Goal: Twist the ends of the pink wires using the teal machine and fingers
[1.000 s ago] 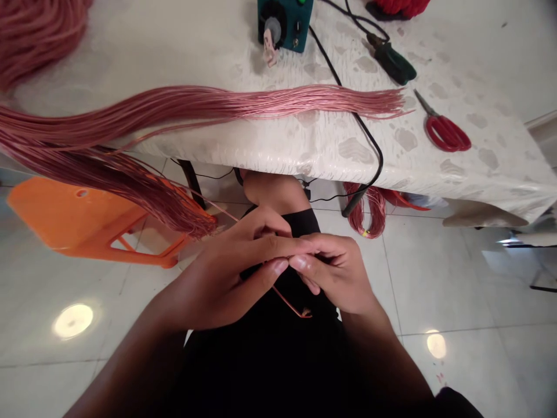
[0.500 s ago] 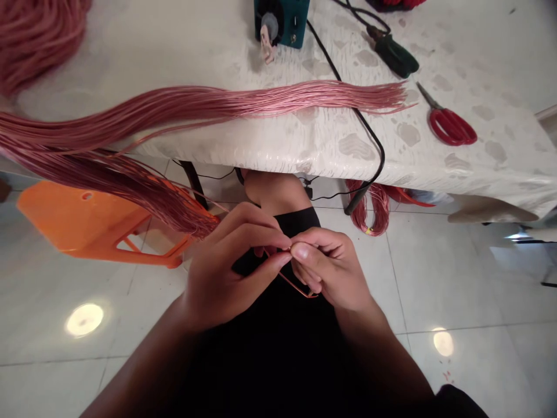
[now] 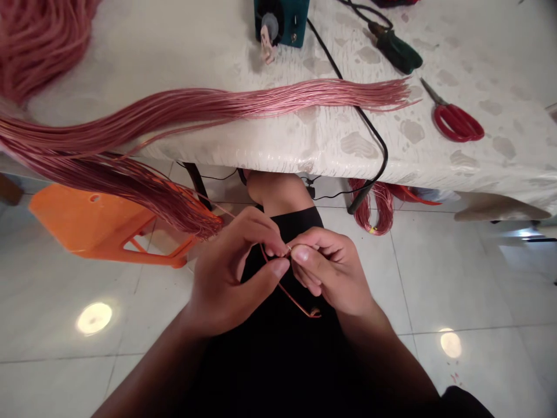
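Note:
Over my lap, both hands meet at the fingertips. My left hand pinches a thin pink cord between thumb and fingers. One length of it runs back toward the bundle, and another hangs below the hand with a bent end. My right hand is closed in a pinch against the left fingertips. A tiny pale bit shows between the two pinches, too small to name. To the left, a thick bundle of pink cords lies along the table, part of it drooping over the edge.
On the patterned tablecloth are red-handled scissors, a green-handled tool, a black cable and a teal machine. An orange stool stands left. A coil of cord lies beneath the table.
My left fingers have opened slightly around the pinch, showing more of the pale bit. The hanging cord end has swung lower. The view has shifted a little.

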Motion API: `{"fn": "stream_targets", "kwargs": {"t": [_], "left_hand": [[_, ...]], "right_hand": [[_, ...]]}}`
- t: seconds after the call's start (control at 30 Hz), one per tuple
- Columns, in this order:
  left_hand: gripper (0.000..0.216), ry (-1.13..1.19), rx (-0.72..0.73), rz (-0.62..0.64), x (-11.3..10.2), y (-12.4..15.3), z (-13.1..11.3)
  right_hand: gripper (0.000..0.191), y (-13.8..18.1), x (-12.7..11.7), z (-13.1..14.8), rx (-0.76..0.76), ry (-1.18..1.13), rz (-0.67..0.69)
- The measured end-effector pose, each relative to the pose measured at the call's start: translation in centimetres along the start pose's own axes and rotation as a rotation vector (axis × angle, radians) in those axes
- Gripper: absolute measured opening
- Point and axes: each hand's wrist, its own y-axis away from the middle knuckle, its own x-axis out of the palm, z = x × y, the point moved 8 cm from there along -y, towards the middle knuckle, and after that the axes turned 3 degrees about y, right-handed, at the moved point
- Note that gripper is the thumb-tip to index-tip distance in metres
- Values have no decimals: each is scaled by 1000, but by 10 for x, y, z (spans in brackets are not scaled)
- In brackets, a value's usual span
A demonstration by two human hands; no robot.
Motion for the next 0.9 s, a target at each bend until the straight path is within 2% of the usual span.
{"fn": "stream_targets", "kwargs": {"t": [0.03, 0.17, 0.3, 0.6, 0.77, 0.9], "left_hand": [[7, 88, -67, 4, -1, 1, 6], [27, 245, -333, 28, -2, 5, 30], [31, 326, -515, 158, 8, 7, 40], [34, 514, -691, 313, 21, 9, 48], [34, 505, -749, 482, 25, 17, 49], [31, 422, -744, 521, 21, 17, 50]], "right_hand": [[7, 0, 1, 2, -7, 32, -6], [5, 0, 3, 14, -68, 220, -46], [5, 1, 7, 24, -162, 389, -12], [11, 3, 20, 36, -293, 586, 147], [5, 4, 14, 41, -377, 728, 122], [5, 5, 15, 42, -403, 761, 181]]}}
